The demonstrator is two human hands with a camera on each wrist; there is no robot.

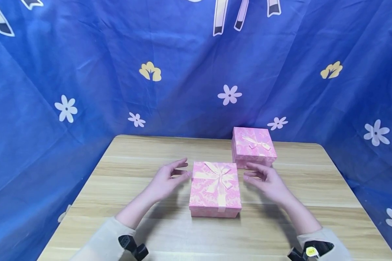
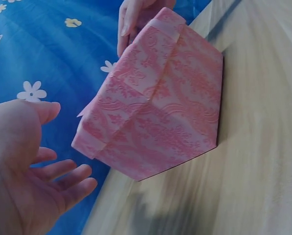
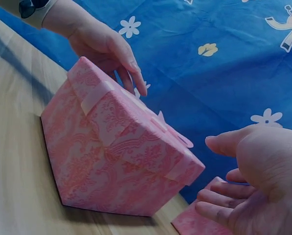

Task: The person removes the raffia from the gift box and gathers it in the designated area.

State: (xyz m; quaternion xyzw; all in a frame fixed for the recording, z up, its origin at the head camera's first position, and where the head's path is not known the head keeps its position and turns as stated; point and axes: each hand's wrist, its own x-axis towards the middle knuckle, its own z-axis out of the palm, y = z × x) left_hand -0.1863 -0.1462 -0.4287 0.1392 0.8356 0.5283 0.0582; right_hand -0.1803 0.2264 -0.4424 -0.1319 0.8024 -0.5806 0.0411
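Two pink boxes in head view: near box (image 1: 212,197) flat on the wooden table (image 1: 170,239), between left hand (image 1: 166,179) and right hand (image 1: 269,183); far box (image 1: 253,143) behind and to the right, just before the blue cloth (image 1: 186,108). Only here, the whole bow (image 1: 220,175) on the lid (image 1: 200,194), right of its middle and toward the back, with ribbon (image 1: 221,201) running forward over the front edge. Points its front at the person, edges roughly in line with the table; lid nearly square, longer axis impossible to tell.

In left wrist view: left wall (image 2: 155,142), hidden from above; left hand with thumb and fingers apart, short of the box.

In right wrist view: right wall (image 3: 116,181), hidden elsewhere; right hand likewise spread, gap before near box, far box partly behind.
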